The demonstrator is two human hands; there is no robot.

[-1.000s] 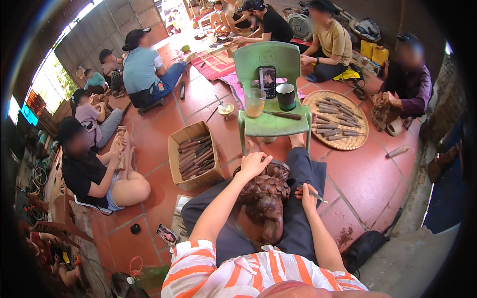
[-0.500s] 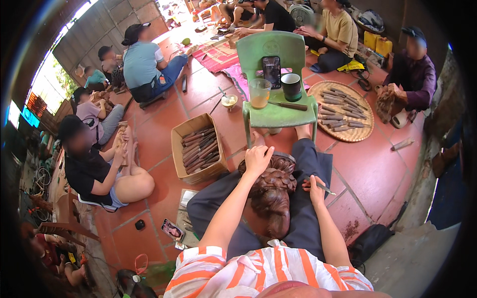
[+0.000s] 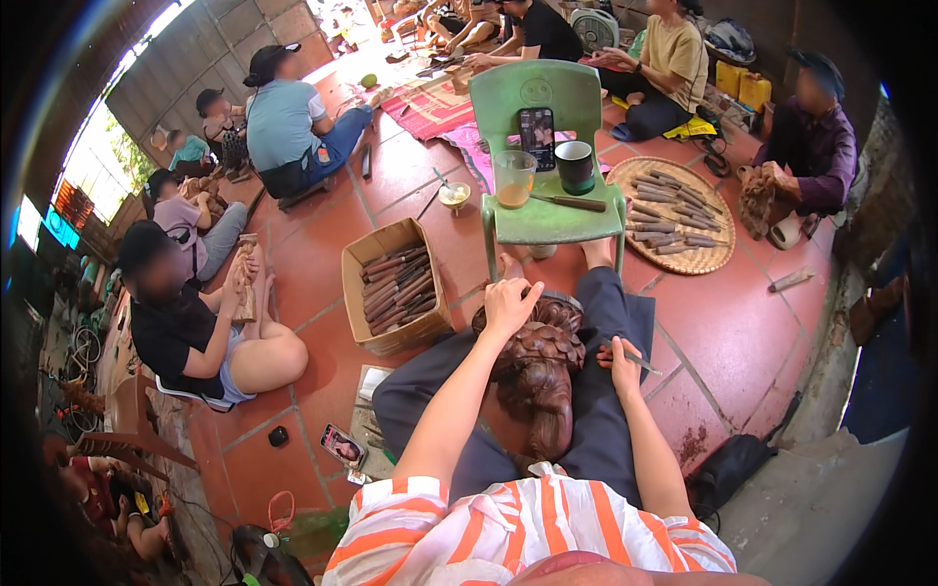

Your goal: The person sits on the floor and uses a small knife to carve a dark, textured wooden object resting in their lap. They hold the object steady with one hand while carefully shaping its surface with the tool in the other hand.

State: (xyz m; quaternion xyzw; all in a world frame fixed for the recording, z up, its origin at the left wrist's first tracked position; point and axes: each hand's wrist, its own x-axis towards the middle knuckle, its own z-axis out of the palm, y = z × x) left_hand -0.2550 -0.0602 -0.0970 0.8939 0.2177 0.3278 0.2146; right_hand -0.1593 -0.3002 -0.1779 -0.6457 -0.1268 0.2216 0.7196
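A dark brown wood carving (image 3: 540,376) with a rounded, scaly-looking upper part stands between my legs. My left hand (image 3: 510,306) lies over its far upper left edge, fingers bent and closed against it; the fingertips are partly hidden. By my right knee, my right hand (image 3: 619,364) is closed round a slim carving tool (image 3: 644,364), whose thin metal end sticks out to the right. The tool stays apart from the carving, just right of it, and its handle is mostly hidden in my palm.
Ahead stands a green plastic chair (image 3: 547,227) with a phone, a cup, a glass and a tool. A cardboard box (image 3: 437,323) of wooden-handled tools is to the left; a round woven tray (image 3: 720,259) of tools lies right. Several people sit around the tiled floor (image 3: 313,269).
My left hand's fingers have curled in a little more on the carving. The tool in my right hand has tilted slightly. The whole view has shifted a little.
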